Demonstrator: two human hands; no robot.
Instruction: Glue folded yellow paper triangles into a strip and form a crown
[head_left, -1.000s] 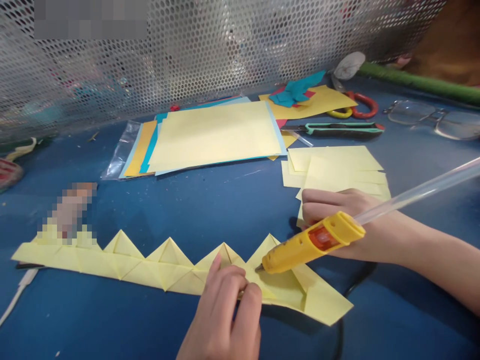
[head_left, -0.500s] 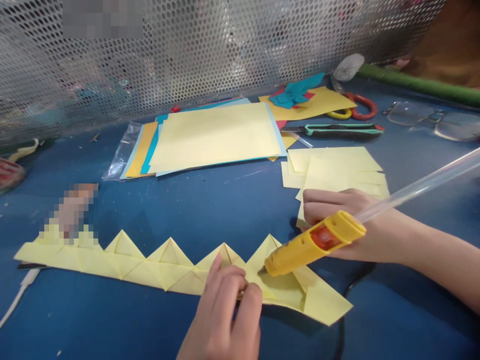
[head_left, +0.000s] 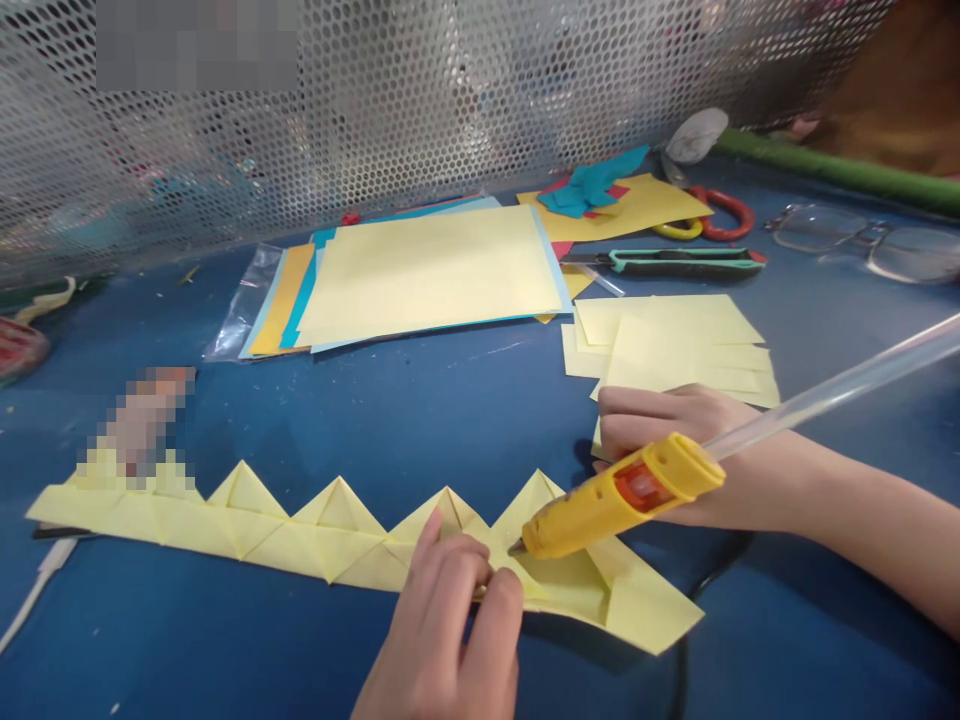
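A long strip of folded yellow paper (head_left: pixel 360 550) with several triangular peaks lies across the front of the table. My left hand (head_left: pixel 454 620) presses on it right of the middle, fingers bent and closed around its lower edge. My right hand (head_left: pixel 675 450) is wrapped round a yellow hot glue gun (head_left: pixel 622 500) with a clear glue stick (head_left: pixel 840 385) sticking out of its back. The dark nozzle touches or hovers just over the open fold near the strip's right end; which one is unclear. Pale yellow paper pieces (head_left: pixel 675 345) lie behind my right hand.
Coloured sheets (head_left: pixel 435 265) are stacked at the back centre. Behind and to the right lie a green cutter (head_left: pixel 686 262), red-handled scissors (head_left: pixel 727 212), blue scraps (head_left: pixel 592 185) and glasses (head_left: pixel 817 228). A metal mesh (head_left: pixel 420 110) stands behind. A white cable (head_left: pixel 37 590) is at left.
The glue gun's nozzle has shifted slightly left and down over the strip, along with my right hand. My left hand has stayed nearly in place.
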